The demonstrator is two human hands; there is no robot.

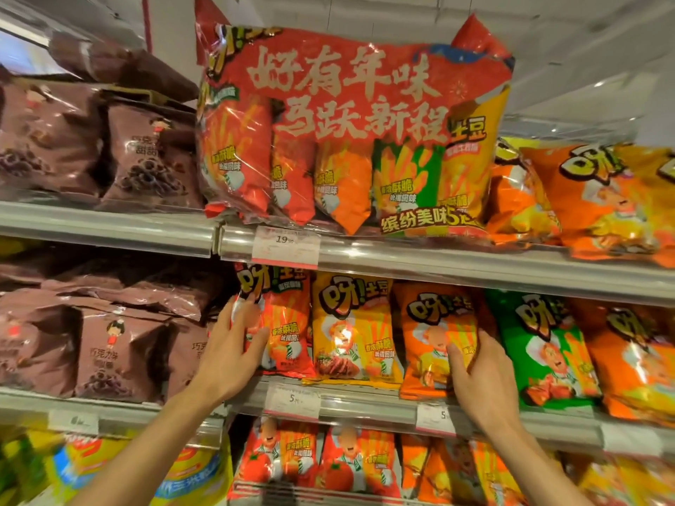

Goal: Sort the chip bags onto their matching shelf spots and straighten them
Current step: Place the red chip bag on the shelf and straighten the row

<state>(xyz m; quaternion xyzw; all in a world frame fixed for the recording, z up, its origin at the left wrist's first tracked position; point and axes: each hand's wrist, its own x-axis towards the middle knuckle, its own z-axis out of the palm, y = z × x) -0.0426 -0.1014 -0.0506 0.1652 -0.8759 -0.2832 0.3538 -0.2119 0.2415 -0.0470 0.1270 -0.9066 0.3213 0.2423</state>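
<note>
On the middle shelf (365, 405) a row of chip bags stands upright: a red bag (288, 323), a yellow bag (352, 330), an orange bag (431, 334) and a green bag (544, 345). My left hand (233, 345) grips the left edge of the red bag, fingers wrapped around its side. The right side of the orange bag is held by my right hand (482, 374), thumb on its front. A big red multipack (350, 129) stands on the shelf above.
Brown chocolate-snack bags (120, 352) fill the shelves to the left. More orange bags (599, 199) lie tilted on the upper shelf at right. Red tomato bags (314, 458) line the shelf below. Price tags (285, 246) hang on the shelf rails.
</note>
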